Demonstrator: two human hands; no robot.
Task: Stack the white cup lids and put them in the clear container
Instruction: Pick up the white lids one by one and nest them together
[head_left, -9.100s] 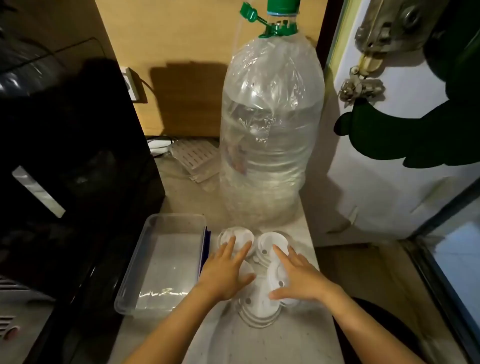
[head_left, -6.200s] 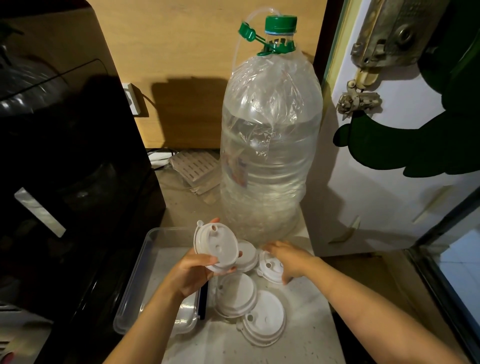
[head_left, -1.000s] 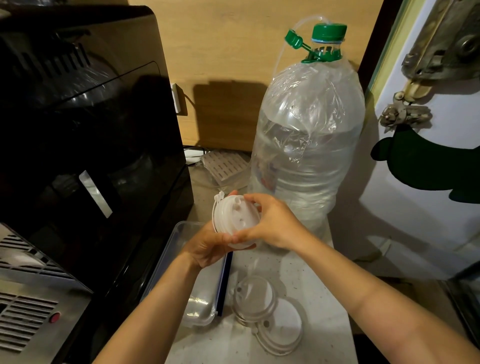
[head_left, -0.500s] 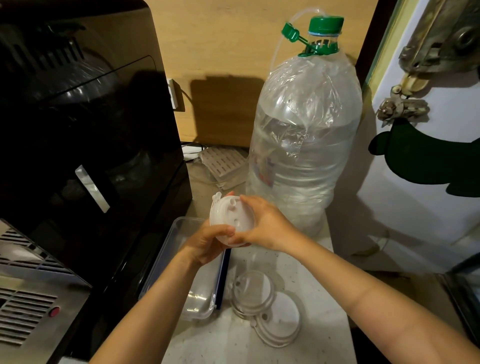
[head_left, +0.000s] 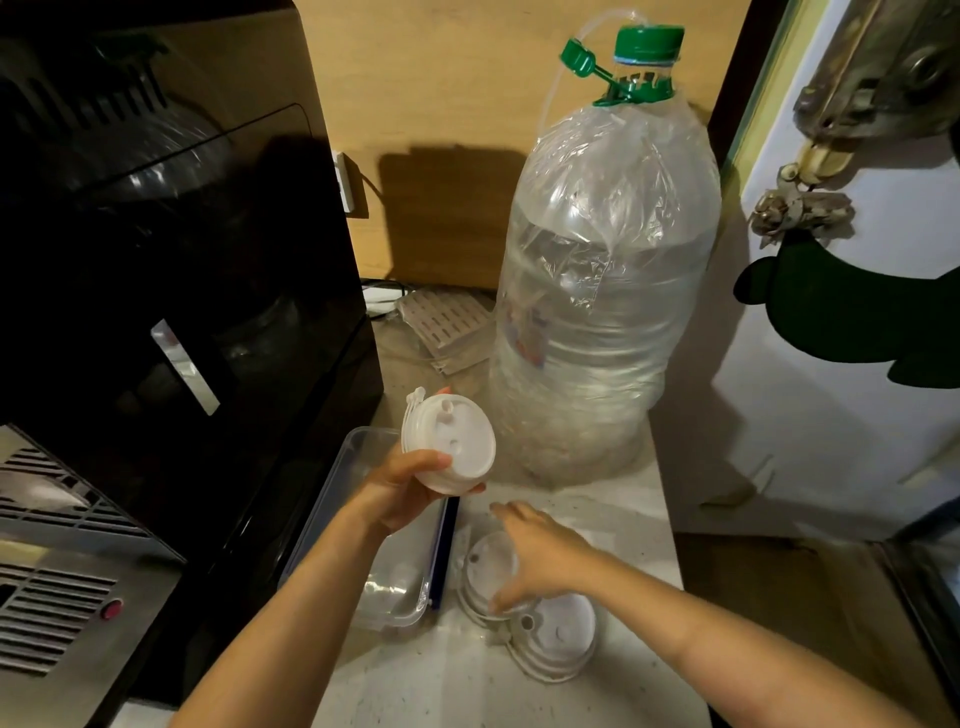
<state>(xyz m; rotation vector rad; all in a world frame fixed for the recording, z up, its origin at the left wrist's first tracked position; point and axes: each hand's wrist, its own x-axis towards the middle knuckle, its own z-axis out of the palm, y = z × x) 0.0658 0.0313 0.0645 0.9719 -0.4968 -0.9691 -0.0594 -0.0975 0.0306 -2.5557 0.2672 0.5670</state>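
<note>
My left hand grips a stack of white cup lids, held tilted above the clear container, which lies on the counter below it. My right hand hangs low over a white lid lying on the counter, fingers spread around its rim; I cannot tell whether they grip it. Another white lid lies just right of and nearer than that one, partly overlapping it. A dark blue strip runs along the container's right edge.
A big plastic-wrapped water bottle with a green cap stands behind the lids. A black appliance fills the left side, close to the container. The counter's right edge drops beside a white door.
My right hand has left the stack and dropped down to the lid on the counter. My left hand alone holds the stack, a little lower and further right in view.
</note>
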